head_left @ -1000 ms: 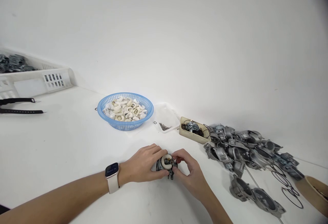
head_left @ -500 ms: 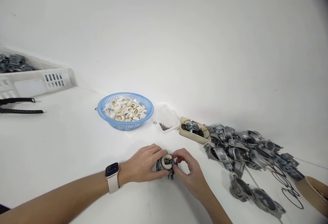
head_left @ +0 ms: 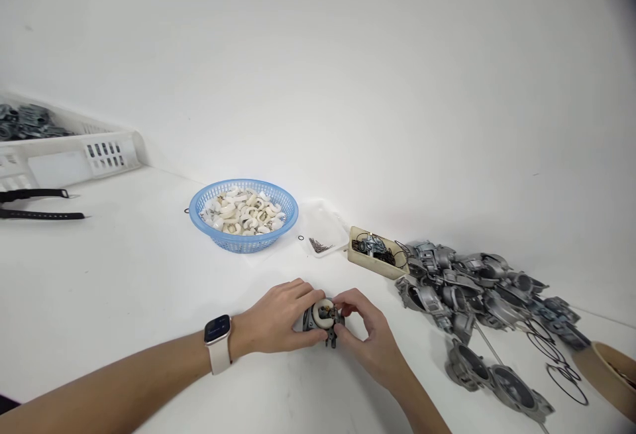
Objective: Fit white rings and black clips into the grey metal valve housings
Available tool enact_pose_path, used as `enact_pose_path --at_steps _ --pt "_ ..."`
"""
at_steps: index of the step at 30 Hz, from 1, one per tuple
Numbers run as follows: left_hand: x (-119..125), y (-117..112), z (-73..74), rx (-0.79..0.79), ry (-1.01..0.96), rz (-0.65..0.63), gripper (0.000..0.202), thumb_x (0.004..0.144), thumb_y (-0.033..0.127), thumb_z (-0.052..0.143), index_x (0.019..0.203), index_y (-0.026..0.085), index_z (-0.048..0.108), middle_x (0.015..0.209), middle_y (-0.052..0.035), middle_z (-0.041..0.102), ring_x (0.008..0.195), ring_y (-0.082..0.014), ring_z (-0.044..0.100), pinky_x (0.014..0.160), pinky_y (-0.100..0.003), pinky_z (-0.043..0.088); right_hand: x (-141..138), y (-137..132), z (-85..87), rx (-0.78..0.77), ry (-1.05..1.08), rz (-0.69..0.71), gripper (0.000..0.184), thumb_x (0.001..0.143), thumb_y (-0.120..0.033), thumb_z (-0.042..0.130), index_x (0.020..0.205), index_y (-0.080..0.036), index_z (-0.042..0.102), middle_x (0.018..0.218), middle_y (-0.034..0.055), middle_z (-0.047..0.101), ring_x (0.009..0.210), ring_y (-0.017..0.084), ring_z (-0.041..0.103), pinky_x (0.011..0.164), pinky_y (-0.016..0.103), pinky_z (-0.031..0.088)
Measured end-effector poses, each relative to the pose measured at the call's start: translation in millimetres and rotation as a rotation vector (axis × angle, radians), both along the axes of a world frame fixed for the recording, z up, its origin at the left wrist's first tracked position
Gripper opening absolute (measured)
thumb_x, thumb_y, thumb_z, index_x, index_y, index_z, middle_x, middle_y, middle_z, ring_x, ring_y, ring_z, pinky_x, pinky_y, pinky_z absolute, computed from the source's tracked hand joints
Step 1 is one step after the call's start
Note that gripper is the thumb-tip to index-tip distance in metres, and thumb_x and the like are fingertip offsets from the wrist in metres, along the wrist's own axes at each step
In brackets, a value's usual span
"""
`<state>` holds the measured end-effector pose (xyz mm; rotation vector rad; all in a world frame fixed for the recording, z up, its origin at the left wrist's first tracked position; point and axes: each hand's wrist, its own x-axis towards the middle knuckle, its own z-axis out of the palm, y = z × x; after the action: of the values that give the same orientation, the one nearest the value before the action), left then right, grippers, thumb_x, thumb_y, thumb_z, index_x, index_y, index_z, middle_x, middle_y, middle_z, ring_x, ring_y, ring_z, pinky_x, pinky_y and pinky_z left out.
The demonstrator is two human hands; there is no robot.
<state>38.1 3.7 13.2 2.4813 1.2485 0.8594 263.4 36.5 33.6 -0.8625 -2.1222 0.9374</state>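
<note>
A grey metal carburetor body (head_left: 331,340) rests on the white table with a cream C-shaped float (head_left: 318,315) on top. My left hand (head_left: 281,318) grips it from the left, thumb along the near side and fingers at the far side. On the right, my right hand (head_left: 370,338) has its thumb and forefinger at the carburetor's right edge, beside the float's open end. Whether a small part sits between those fingertips is hidden. Small brass-coloured parts show inside the float's curve.
Behind the hands stand a blue basket (head_left: 243,244) of white floats, a white tray (head_left: 335,244) with small pins and a cream box (head_left: 370,264) of black rings. Carburetor bowls (head_left: 454,295) pile up at right, near a tan container (head_left: 596,374). A white crate (head_left: 112,156) stands far left.
My right thumb and forefinger have shifted very slightly at the carburetor's right edge. My left hand and the carburetor stay in place.
</note>
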Motion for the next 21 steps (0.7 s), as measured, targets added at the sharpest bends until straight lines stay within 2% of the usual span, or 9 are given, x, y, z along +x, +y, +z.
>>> enact_pose_path --at_steps 10,21 --pt "-0.5 0.2 -1.2 0.002 -0.002 0.002 0.041 0.09 0.045 0.065 0.123 0.023 0.052 0.102 -0.0043 0.064 0.091 -0.0229 0.058 0.077 -0.035 0.047 -0.3 3.5 -7.4 0.048 0.023 -0.021 0.027 0.084 -0.013 0.056 0.106 -0.027 0.062 0.098 0.0004 0.062 0.086 0.018 0.056 0.081 0.031 0.047" --pt "-0.1 -0.7 -1.0 0.006 0.001 0.002 0.042 0.091 0.045 0.065 0.124 0.023 0.052 0.102 -0.0055 0.064 0.091 -0.0239 0.059 0.077 -0.035 0.047 0.1 0.2 -2.4 0.002 -0.001 -0.008 0.032 0.079 -0.009 0.057 0.105 -0.027 0.062 0.097 -0.0005 0.063 0.088 0.018 0.055 0.083 0.03 0.047"
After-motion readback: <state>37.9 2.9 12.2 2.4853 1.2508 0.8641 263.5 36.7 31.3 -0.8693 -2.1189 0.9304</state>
